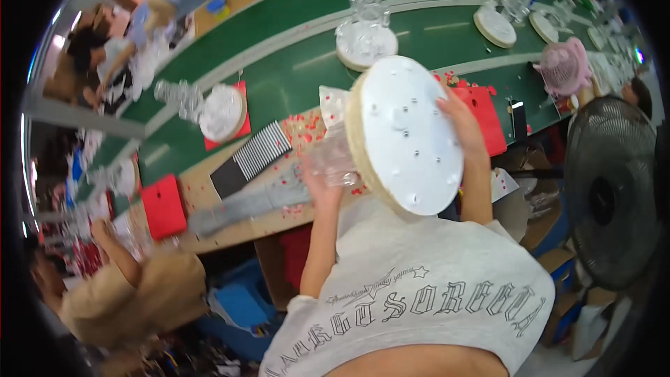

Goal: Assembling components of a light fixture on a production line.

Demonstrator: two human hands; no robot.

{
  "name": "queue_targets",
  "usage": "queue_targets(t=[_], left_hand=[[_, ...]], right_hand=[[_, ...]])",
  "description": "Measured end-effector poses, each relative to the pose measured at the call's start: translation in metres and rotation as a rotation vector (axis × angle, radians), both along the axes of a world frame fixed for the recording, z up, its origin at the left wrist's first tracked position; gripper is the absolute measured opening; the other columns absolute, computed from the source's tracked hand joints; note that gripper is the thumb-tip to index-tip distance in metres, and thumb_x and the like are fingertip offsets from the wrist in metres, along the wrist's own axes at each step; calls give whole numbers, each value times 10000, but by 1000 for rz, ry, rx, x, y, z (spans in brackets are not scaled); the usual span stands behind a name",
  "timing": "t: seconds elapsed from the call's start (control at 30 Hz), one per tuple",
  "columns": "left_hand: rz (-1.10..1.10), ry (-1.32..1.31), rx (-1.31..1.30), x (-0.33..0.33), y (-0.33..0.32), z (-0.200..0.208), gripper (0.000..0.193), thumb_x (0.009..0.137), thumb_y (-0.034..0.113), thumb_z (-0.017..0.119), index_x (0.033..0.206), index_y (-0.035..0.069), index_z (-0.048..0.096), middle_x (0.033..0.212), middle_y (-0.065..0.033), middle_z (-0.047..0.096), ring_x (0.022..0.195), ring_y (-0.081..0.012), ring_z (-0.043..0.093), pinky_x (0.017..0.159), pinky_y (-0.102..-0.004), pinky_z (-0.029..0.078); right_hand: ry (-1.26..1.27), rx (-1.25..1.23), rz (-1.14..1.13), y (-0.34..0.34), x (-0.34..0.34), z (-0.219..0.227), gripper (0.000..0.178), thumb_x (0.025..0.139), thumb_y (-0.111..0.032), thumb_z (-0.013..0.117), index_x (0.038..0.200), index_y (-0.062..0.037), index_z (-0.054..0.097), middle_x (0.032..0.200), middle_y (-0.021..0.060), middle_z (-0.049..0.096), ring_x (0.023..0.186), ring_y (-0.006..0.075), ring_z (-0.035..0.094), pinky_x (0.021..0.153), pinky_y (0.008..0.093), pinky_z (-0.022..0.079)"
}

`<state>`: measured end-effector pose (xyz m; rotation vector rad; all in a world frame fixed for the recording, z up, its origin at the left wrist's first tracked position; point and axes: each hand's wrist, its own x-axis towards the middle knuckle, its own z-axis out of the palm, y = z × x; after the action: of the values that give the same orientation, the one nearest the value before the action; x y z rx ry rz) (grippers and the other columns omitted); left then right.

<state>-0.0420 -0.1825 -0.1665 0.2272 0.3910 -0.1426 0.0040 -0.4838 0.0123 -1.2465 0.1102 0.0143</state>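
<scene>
- Holds a white disc (419, 139) tilted up off the bench, in front of the pale printed shirt (419, 258), with the studded flat face turned toward the camera and a cream, rough-looking rim (356, 139) around it.
- Clamps the disc's right edge with the right hand (466, 126), fingers bent onto the white face; cannot tell where the thumb sits.
- Grasps a clear stem (335, 157) behind the disc with the left hand (322, 185), fingers closed against it, tips partly hidden.
- Appears well advanced: seems to have disc and stem already together and small studs spread across the face; not yet set down, and cannot tell how firmly joined or whether any stud is missing.
- Has to the right a large dark fan (614, 188), and to the left a co-worker in tan (139, 293).
- Has just beyond the hands a brown board (199, 195) strewn with red bits, bearing a grey strip (244, 206) and a striped black-and-white sheet (262, 150), with one red pad (164, 206) to the left and another (485, 115) to the right, near a dark phone (518, 121).
- Faces a green bench (293, 87) with similar pieces: one ahead (366, 45), others to left (222, 113) and right (494, 26), apparently at least partly assembled.
- Includes farther right a pink fan (564, 66).
</scene>
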Motion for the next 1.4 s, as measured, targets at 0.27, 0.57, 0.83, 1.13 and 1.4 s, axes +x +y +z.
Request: queue_targets(t=[0.27, 0.57, 0.83, 1.13, 1.4], left_hand=[[-315, 73, 231, 10, -55, 17, 736, 1000, 676, 319, 1471, 133, 479, 1463, -120, 535, 1343, -334, 505, 1140, -520, 380], [-265, 33, 42, 41, -68, -14, 622, 1040, 553, 375, 1463, 107, 463, 1494, -112, 493, 1362, -309, 484, 1131, -475, 409], [-118, 202, 212, -87, -16, -12, 596, 1047, 513, 384, 1469, 97, 441, 1493, -118, 482, 1352, -305, 488, 1120, -452, 420], [218, 292, 849, -79, -23, 39, 567, 1054, 453, 393, 1478, 77, 398, 1494, -132, 452, 1349, -293, 471, 1109, -420, 419], [210, -507, 2482, -55, -62, 200, 560, 803, 233, 682, 1340, 80, 633, 1552, -254, 387, 1439, -473, 335, 1147, -644, 205]], right_hand=[[146, -99, -99, -7, -27, -11, 500, 936, -165, 677, 1392, -13, 537, 1198, 77, 669, 1017, 124, 647, 884, 245, 507], [99, -159, -57, 0, 5, -10, 534, 946, -200, 678, 1418, -8, 518, 1229, 87, 662, 1039, 129, 643, 895, 257, 506], [141, -123, -43, 16, -5, -21, 499, 967, -172, 657, 1419, -18, 511, 1276, 89, 633, 1099, 134, 615, 933, 253, 485], [-36, -357, 10, 57, -8, -16, 528, 982, -209, 617, 1456, -45, 455, 1328, 185, 593, 1236, 233, 551, 1058, 318, 400], [-280, -662, -19, 72, -2, 1, 480, 1009, -313, 565, 1375, -3, 538, 1210, 227, 614, 1161, 336, 587, 1009, 384, 437]])
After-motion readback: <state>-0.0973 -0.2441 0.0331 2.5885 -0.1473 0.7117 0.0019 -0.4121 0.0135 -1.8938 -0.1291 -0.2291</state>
